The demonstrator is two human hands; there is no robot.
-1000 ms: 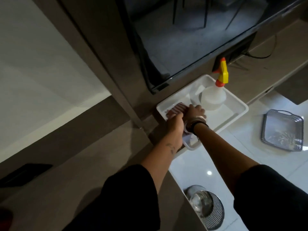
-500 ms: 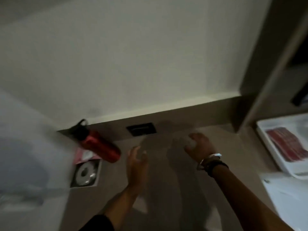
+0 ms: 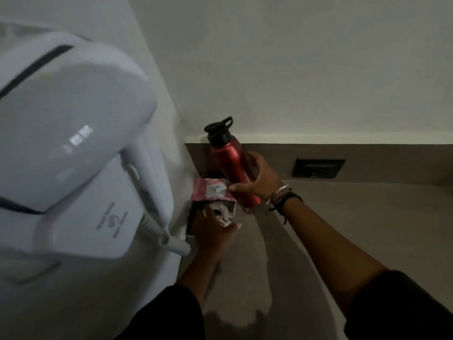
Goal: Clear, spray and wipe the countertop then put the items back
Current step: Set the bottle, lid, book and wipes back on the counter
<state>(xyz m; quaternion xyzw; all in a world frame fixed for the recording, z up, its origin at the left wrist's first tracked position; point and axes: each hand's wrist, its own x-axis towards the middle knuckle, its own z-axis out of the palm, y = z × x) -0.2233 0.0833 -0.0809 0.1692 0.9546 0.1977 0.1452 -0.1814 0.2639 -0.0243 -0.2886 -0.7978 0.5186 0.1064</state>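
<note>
Gripping red bottle (image 3: 232, 165), formerly untouched

A single head-worn wide-angle camera looks forward and steeply down along both forearms at the countertop (image 3: 367, 229) corner. A white wall-mounted appliance (image 3: 73, 143) sits very close at left, blurred. The back wall (image 3: 294, 69) fills the upper frame.

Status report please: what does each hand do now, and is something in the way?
Right hand gripping red bottle. Left hand on the black packet, grip unclear. Pink pouch beside the bottle. White appliance crowds the left.
</note>
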